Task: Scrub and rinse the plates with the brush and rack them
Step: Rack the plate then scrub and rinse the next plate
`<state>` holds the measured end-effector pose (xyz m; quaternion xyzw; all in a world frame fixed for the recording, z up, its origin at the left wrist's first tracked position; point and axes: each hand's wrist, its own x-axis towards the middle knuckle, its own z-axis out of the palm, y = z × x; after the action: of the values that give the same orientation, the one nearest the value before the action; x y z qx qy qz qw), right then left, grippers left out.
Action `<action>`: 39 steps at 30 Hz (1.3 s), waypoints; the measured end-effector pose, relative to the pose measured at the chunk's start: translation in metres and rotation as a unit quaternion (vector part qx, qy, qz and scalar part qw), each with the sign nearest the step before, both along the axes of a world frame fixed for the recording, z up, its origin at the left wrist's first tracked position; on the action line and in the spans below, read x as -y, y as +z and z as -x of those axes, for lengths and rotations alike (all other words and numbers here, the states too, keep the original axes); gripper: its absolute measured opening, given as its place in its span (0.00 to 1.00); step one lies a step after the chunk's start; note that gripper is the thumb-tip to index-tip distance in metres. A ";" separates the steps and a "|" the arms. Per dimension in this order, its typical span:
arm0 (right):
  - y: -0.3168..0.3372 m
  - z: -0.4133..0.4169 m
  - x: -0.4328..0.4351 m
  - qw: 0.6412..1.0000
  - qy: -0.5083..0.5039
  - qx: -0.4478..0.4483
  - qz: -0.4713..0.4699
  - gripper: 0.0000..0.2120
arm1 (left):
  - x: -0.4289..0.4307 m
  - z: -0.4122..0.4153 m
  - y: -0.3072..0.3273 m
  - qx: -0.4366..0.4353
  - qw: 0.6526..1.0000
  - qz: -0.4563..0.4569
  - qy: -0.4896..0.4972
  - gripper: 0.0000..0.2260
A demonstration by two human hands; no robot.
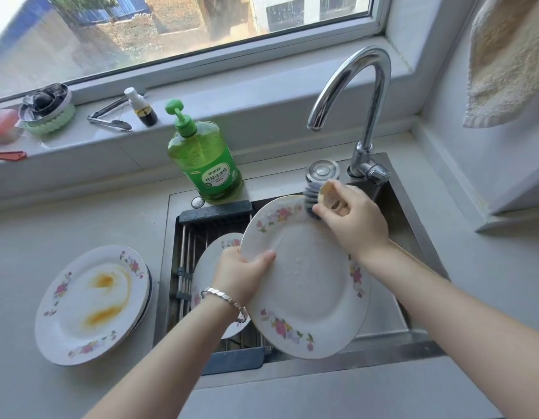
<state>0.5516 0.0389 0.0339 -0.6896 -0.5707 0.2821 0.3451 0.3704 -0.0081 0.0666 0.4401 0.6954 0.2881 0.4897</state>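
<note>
the right hand (350,213) is curled round the brush (311,201), bristles on the far rim of the held plate (304,276). the left hand (244,276) pinches that plate's left rim, thumb on its face, tilting it over the sink (413,225). the unscrubbed face runs from the brush toward the person, so the stroke likely comes nearward. the rack (214,211), holding one racked plate (212,255), sits just left, nearer the left hand. stained plates (90,303) wait on the counter's left. the soap bottle (204,158) label seems to read 柠檬洗洁精; the brand is too small.
</note>
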 end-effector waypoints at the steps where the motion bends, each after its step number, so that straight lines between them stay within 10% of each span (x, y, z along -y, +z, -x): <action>1: 0.000 0.001 -0.001 1.000 -0.026 -0.002 0.007 0.24 | 0.001 -0.001 0.002 -0.011 1.000 -0.005 -0.006 0.08; 6: 0.000 0.028 0.033 0.979 0.176 0.027 -0.099 0.25 | -0.002 0.002 -0.001 -0.025 0.999 -0.034 0.014 0.11; 10: -0.009 -0.011 -0.003 0.999 -0.037 0.019 0.022 0.23 | 0.000 0.010 -0.002 -0.008 0.998 -0.046 0.042 0.08; 15: -0.005 0.023 0.043 0.980 0.166 0.048 -0.095 0.24 | -0.001 0.007 -0.006 0.002 0.995 -0.064 0.080 0.08; 19: -0.004 -0.016 -0.002 0.999 -0.038 0.007 0.031 0.23 | 0.002 0.010 -0.005 0.023 0.991 -0.079 0.109 0.09; 24: 0.001 0.021 0.046 0.987 0.145 0.034 -0.066 0.23 | -0.002 0.006 0.000 0.036 0.984 -0.097 0.142 0.09; 29: -0.005 -0.016 0.007 0.998 -0.046 0.022 0.025 0.23 | -0.002 0.007 0.005 0.023 0.982 -0.125 0.137 0.11; 34: -0.001 0.018 0.050 0.990 0.121 0.034 -0.062 0.24 | -0.003 0.003 0.008 0.051 0.978 -0.126 0.158 0.10; 39: -0.008 -0.013 0.019 0.998 -0.053 0.007 0.023 0.23 | 0.000 0.004 0.009 0.063 0.971 -0.150 0.176 0.10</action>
<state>0.5650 0.0194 0.0261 -0.7287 -0.5290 0.2718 0.3396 0.3664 -0.0079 0.0753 0.3598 0.6788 0.4979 0.4023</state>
